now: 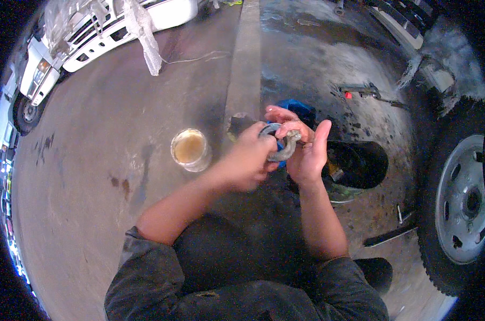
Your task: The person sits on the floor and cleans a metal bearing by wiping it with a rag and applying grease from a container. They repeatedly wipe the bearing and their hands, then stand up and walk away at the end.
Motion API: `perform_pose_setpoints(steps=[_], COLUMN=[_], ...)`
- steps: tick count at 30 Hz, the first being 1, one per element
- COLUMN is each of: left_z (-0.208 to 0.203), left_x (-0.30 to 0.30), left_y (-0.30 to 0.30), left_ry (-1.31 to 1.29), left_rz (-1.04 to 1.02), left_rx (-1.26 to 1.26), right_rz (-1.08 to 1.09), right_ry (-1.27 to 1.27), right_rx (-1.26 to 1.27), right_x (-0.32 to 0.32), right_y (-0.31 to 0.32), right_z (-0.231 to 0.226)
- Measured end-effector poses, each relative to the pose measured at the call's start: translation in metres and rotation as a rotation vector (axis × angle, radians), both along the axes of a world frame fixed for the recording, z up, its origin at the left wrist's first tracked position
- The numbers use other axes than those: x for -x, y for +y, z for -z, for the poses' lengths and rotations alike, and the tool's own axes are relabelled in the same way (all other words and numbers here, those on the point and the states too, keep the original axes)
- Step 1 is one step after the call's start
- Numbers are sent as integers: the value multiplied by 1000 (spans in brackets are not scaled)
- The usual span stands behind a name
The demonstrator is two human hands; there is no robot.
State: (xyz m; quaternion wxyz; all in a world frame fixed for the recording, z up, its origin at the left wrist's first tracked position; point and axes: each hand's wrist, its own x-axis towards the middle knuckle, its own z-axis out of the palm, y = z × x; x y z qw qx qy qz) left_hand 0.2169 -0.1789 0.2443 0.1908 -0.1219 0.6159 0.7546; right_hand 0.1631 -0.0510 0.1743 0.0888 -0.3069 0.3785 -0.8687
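- A concrete floor (92,134), stained dark in places, is seen under the work; at the upper left part of a white vehicle (167,15) is shown, and at the right edge a large wheel (451,219) with a silver-grey rim and a dark tyre.
- In the middle of the view, above the floor, a ring-shaped part (286,153) is held between the two hands.
- The part is seen as a curved, thick-walled band, open at its centre; a dull grey, metal-like tone is shown, darker at the upper left.
- Its right side is coated with a pale grey-brown paste (293,140), laid on unevenly in thick, glossy lumps; finer detail is lost to blur.
- The left side of the ring is gripped by the left hand (250,152), with the fingers closed around it.
- The right hand (308,158) is held open at the ring's right side, the thumb raised and spread apart, the fingers bent toward the paste; how firmly they are pressed cannot be told.
- Left of the hands, a round tub (204,163) is set on the floor, with a tan substance (189,147) contained in it.
- Beyond the hands a blue object (300,108) is partly hidden.
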Motion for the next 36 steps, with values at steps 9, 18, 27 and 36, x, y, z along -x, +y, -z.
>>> perform_pose_setpoints(steps=[9,18,27,36], left_z=[28,27,30,50], left_x=[14,4,12,2], left_y=[-26,-33,-36,-28], left_ry=[-101,-65,218,983], left_rz=[8,474,394,-428], left_rx=[-779,-1371,-1076,367], right_rz=[406,301,459,263], right_ry=[302,124,19,-314], right_rx=[11,294,-197,-256], right_x=[-30,-41,-57,-71], right_y=[-2,14,-13,-7], right_z=[-18,-55,-60,-68])
